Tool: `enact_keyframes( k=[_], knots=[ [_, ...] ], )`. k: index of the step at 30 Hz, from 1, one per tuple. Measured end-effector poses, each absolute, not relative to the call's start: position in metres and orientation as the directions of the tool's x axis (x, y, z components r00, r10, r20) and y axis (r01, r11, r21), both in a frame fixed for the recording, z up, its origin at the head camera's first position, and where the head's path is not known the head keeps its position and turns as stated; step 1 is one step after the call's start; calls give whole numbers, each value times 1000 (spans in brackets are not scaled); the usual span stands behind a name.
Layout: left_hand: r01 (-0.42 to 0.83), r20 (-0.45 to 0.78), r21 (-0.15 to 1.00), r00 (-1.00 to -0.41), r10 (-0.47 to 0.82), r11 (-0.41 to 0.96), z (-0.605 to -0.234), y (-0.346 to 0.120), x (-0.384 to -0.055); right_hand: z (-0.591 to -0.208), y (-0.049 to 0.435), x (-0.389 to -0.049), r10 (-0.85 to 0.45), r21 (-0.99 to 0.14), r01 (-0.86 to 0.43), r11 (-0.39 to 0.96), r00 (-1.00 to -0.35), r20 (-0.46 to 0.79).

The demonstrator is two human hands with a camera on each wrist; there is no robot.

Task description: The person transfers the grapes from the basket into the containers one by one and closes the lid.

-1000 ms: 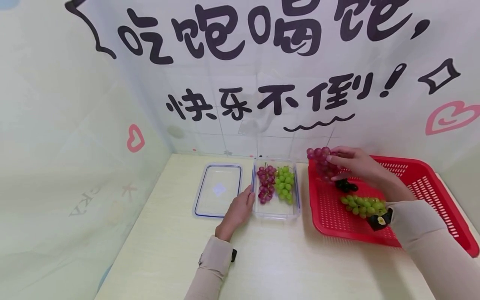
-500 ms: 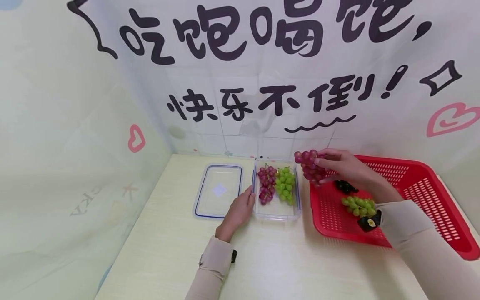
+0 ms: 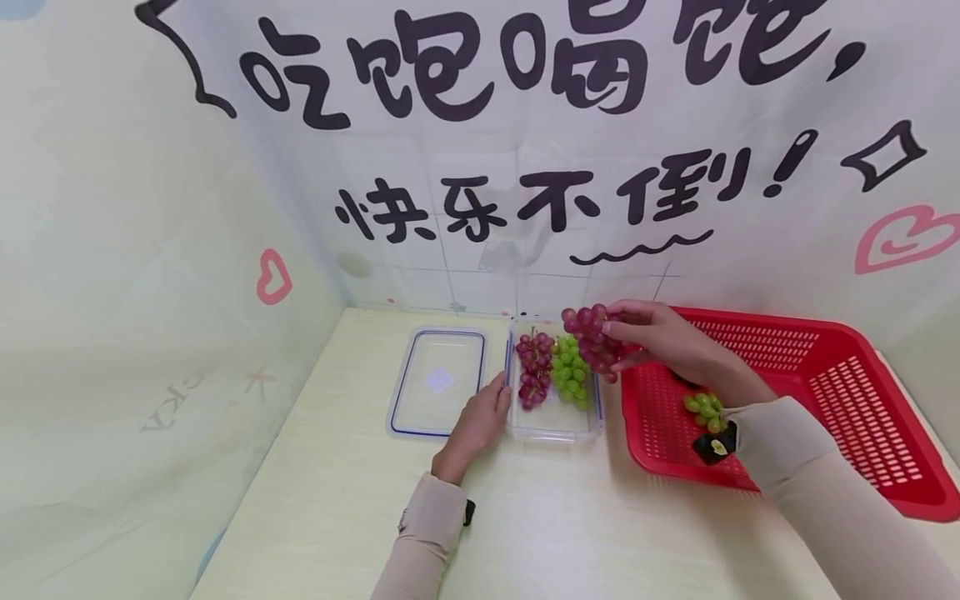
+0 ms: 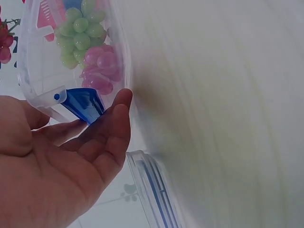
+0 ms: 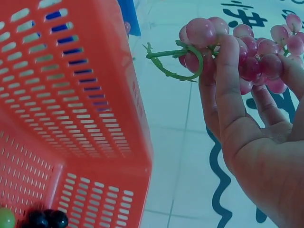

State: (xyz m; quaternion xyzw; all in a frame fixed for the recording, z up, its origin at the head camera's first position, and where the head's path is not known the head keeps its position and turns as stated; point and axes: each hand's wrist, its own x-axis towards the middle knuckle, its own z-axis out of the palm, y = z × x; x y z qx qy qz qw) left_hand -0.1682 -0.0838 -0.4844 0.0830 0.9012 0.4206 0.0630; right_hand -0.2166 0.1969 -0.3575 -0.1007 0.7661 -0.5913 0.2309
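My right hand [image 3: 660,337] holds a bunch of red grapes [image 3: 592,337] above the right side of a clear plastic food container [image 3: 551,425]. In the right wrist view, its green stem [image 5: 175,57] sticks out past the fingers [image 5: 228,71]. Inside the container lie another red grape bunch [image 3: 534,375] and a green grape bunch [image 3: 570,379], side by side. My left hand [image 3: 480,417] grips the container's left side, its bent fingers [image 4: 118,123] around the blue latch [image 4: 84,103] in the left wrist view.
A red perforated basket [image 3: 847,392] stands on the right, with green grapes [image 3: 705,410] and dark grapes [image 5: 47,218] in it. The container's lid [image 3: 437,381] with a blue seal lies flat on the table [image 3: 330,500] to the left. Printed cloth walls stand behind and left.
My right hand has carried the red grapes leftward from over the basket to the container's right side. The left hand has stayed at the container.
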Motion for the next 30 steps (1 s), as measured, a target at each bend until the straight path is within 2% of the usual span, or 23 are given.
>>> enact_keyframes(
  k=[30],
  knots=[
    [112, -23, 771, -979, 203, 626, -484, -83, -169, -388, 174, -216, -485, -890, 120, 440, -802, -348]
  ],
)
